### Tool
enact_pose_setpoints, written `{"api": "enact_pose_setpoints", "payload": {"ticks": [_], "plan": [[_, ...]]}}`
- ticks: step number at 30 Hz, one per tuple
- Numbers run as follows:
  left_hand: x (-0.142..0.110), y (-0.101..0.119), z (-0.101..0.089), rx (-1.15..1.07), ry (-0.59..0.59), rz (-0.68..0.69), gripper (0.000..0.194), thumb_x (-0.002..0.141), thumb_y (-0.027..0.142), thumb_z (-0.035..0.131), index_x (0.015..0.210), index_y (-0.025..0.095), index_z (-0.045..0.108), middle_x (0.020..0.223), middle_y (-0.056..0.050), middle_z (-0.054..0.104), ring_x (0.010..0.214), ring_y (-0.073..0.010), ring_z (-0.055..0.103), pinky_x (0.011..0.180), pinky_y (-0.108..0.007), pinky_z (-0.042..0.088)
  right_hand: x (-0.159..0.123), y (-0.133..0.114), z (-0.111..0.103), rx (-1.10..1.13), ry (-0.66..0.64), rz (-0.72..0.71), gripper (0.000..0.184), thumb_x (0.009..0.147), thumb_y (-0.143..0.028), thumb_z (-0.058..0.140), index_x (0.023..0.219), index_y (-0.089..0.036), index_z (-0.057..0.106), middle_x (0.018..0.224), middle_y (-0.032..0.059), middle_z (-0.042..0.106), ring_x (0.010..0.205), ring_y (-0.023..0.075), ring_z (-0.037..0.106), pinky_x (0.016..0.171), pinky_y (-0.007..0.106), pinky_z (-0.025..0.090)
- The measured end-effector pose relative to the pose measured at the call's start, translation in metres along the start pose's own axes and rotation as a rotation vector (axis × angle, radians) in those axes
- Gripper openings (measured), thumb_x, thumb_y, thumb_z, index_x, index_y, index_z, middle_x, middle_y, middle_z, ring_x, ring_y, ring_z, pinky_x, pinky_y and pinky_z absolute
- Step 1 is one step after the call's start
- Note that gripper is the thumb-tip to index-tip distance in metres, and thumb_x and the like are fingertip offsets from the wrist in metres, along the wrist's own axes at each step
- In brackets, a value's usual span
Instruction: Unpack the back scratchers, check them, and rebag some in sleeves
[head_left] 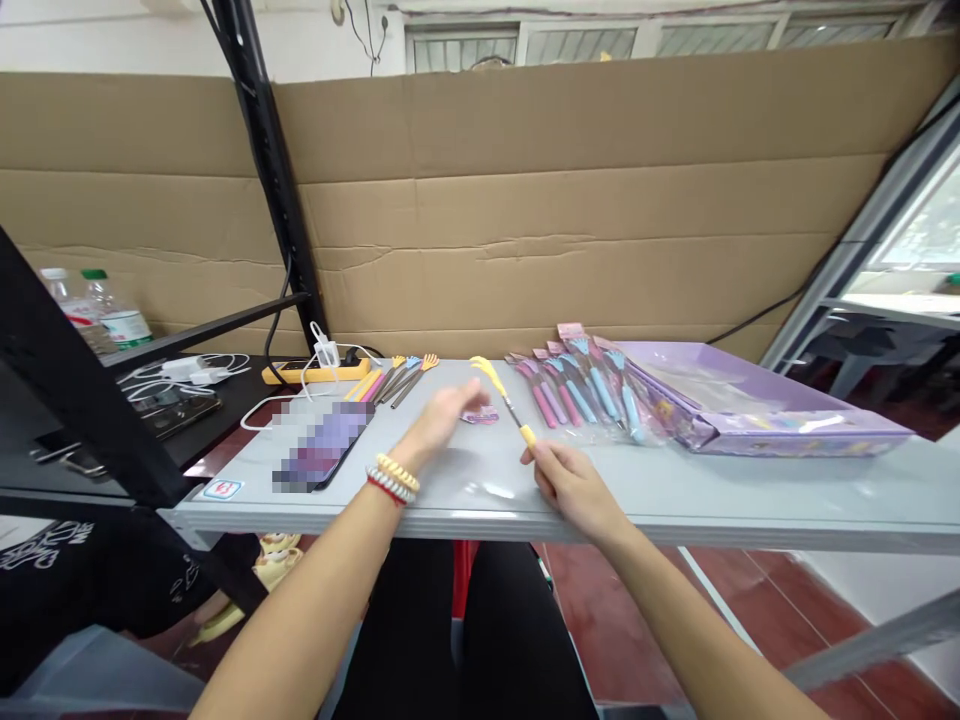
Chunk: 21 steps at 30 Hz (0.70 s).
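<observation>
My right hand (570, 482) is closed around the yellow handle of a small back scratcher (516, 412). Its thin metal rod slants up and away to a curved yellow claw head. My left hand (444, 418) is a little left of the rod, fingers stretched out and slightly blurred, with nothing seen in them. Just beyond its fingertips a small pink card (480, 414) lies on the grey table (450, 495). To the right, several packaged back scratchers (577, 385) in pink and blue lie in clear bags. Loose scratcher parts (409, 378) with orange, yellow and blue heads lie at the left.
A purple box (802, 432) stands open at the right. On the left are a phone (326, 445), a yellow power strip (319, 372) and white cables. A black metal frame (262, 150) rises at the left, and cardboard (562, 200) walls the back.
</observation>
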<state>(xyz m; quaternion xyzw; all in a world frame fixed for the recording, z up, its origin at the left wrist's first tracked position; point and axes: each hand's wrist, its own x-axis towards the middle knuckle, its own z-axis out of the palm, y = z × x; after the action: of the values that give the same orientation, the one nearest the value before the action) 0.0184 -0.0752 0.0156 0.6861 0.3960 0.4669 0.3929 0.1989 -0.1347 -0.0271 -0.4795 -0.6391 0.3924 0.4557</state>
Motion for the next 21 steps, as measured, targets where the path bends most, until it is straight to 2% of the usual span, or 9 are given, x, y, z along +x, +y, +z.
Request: {"api": "enact_pose_setpoints", "payload": {"ticks": [2, 4, 6, 10, 12, 15, 17, 19, 21], "plan": [[-0.022, 0.005, 0.015, -0.149, -0.120, -0.076, 0.039, 0.082, 0.049, 0.049, 0.081, 0.013, 0.063, 0.088, -0.009, 0.068, 0.085, -0.0196, 0.062, 0.082, -0.034, 0.048, -0.010, -0.005, 0.010, -0.070, -0.066, -0.034, 0.044, 0.084, -0.058, 0.042, 0.075, -0.017, 0.058, 0.048, -0.0042, 0.043, 0.042, 0.0093, 0.036, 0.044, 0.023, 0.029], [-0.041, 0.007, 0.031, -0.267, -0.102, -0.139, 0.039, 0.083, 0.051, 0.048, 0.079, 0.014, 0.057, 0.080, -0.007, 0.065, 0.074, -0.0172, 0.062, 0.074, -0.033, 0.050, -0.018, -0.014, 0.014, -0.160, -0.144, -0.051, 0.038, 0.083, -0.051, 0.048, 0.071, -0.017, 0.060, 0.056, -0.0009, 0.054, 0.049, 0.0109, 0.045, 0.048, 0.024, 0.034], [-0.054, 0.011, 0.040, -0.254, -0.050, -0.129, 0.039, 0.086, 0.053, 0.042, 0.077, 0.016, 0.052, 0.071, -0.003, 0.061, 0.065, -0.0146, 0.059, 0.065, -0.030, 0.050, -0.023, -0.025, 0.014, -0.201, -0.141, -0.056, 0.034, 0.080, -0.047, 0.053, 0.067, -0.016, 0.062, 0.064, 0.0013, 0.061, 0.057, 0.0133, 0.051, 0.054, 0.025, 0.039], [-0.067, 0.029, 0.041, 0.154, 0.016, 0.043, 0.036, 0.091, 0.050, 0.033, 0.083, 0.020, 0.050, 0.063, 0.002, 0.053, 0.059, -0.0142, 0.056, 0.058, -0.026, 0.043, -0.021, -0.045, 0.007, -0.140, 0.208, -0.128, 0.037, 0.077, -0.051, 0.055, 0.064, -0.016, 0.058, 0.069, 0.0043, 0.063, 0.067, 0.0169, 0.055, 0.065, 0.028, 0.044], [-0.072, 0.039, 0.041, 0.367, 0.014, 0.127, 0.029, 0.093, 0.043, 0.033, 0.087, 0.021, 0.051, 0.067, 0.000, 0.056, 0.064, -0.0165, 0.058, 0.060, -0.028, 0.042, -0.017, -0.051, 0.008, -0.075, 0.217, -0.183, 0.040, 0.078, -0.056, 0.053, 0.067, -0.017, 0.057, 0.070, 0.0048, 0.062, 0.069, 0.0175, 0.056, 0.067, 0.029, 0.045], [-0.083, 0.047, 0.049, 0.515, 0.019, 0.195, 0.019, 0.089, 0.030, 0.041, 0.103, 0.019, 0.048, 0.085, -0.006, 0.063, 0.076, -0.0200, 0.061, 0.065, -0.029, 0.043, -0.011, -0.054, 0.015, 0.102, 0.092, -0.177, 0.041, 0.077, -0.058, 0.053, 0.067, -0.018, 0.057, 0.067, 0.0043, 0.061, 0.067, 0.0178, 0.057, 0.068, 0.031, 0.047], [-0.090, 0.046, 0.055, 0.574, 0.055, 0.135, 0.023, 0.088, 0.028, 0.042, 0.108, 0.016, 0.045, 0.091, -0.010, 0.064, 0.079, -0.0227, 0.063, 0.064, -0.031, 0.043, -0.009, -0.054, 0.020, 0.303, 0.119, -0.157, 0.038, 0.074, -0.056, 0.059, 0.068, -0.019, 0.057, 0.067, 0.0041, 0.062, 0.069, 0.0181, 0.059, 0.072, 0.033, 0.048], [-0.097, 0.041, 0.060, 0.677, 0.092, 0.026, 0.022, 0.091, 0.030, 0.035, 0.103, 0.016, 0.046, 0.085, -0.012, 0.066, 0.075, -0.0259, 0.064, 0.060, -0.032, 0.041, -0.011, -0.055, 0.024, 0.552, 0.162, -0.154, 0.034, 0.071, -0.052, 0.065, 0.071, -0.019, 0.056, 0.068, 0.0030, 0.062, 0.072, 0.0177, 0.060, 0.075, 0.034, 0.049], [-0.101, 0.034, 0.062, 0.791, 0.096, -0.036, 0.023, 0.092, 0.031, 0.030, 0.094, 0.017, 0.048, 0.077, -0.012, 0.066, 0.070, -0.0279, 0.064, 0.056, -0.033, 0.039, -0.015, -0.057, 0.025, 0.775, 0.168, -0.138, 0.027, 0.071, -0.044, 0.067, 0.071, -0.021, 0.053, 0.056, -0.0020, 0.054, 0.059, 0.0136, 0.056, 0.065, 0.030, 0.049]]}}
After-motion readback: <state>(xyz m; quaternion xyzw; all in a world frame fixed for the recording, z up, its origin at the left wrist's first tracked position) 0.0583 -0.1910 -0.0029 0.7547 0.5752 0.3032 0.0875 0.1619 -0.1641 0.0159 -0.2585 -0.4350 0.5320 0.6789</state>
